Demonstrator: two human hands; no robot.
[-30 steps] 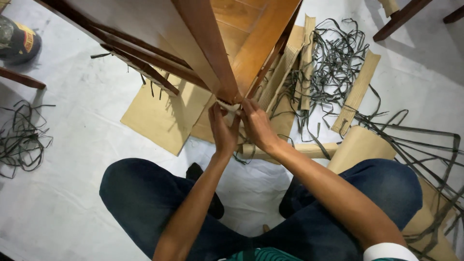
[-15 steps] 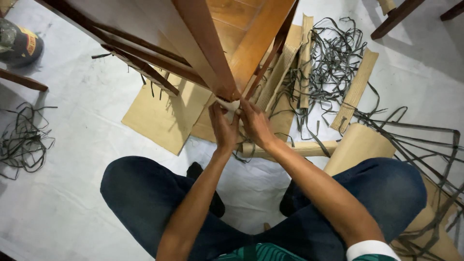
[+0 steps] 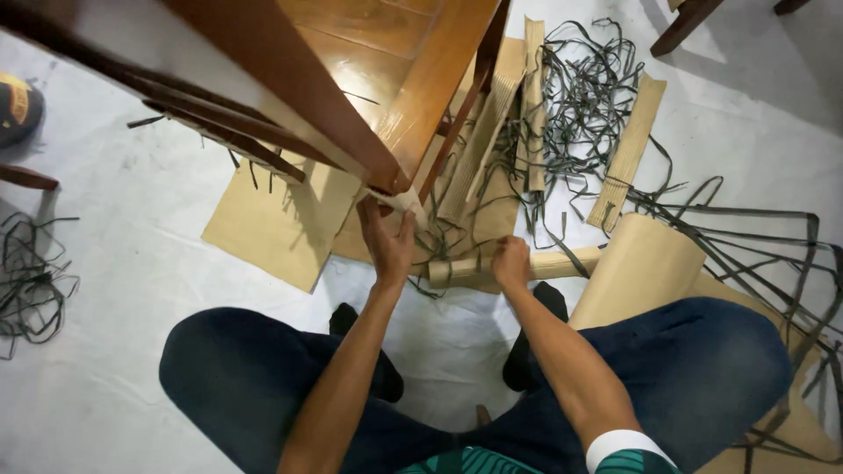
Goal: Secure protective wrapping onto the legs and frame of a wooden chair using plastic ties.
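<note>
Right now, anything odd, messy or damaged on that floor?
Yes. Loose dark straps lie tangled over the cardboard pieces, with another clump at far left. The wooden chair is tipped; the left hand holds pale wrapping at its leg end, the right hand is on a cardboard roll.

Packaging only: flat brown corrugated cardboard sheets (image 3: 281,224) lie on the floor. Dark plastic strapping bands (image 3: 584,105) lie loose beside them. No labels, signs or screens.
</note>
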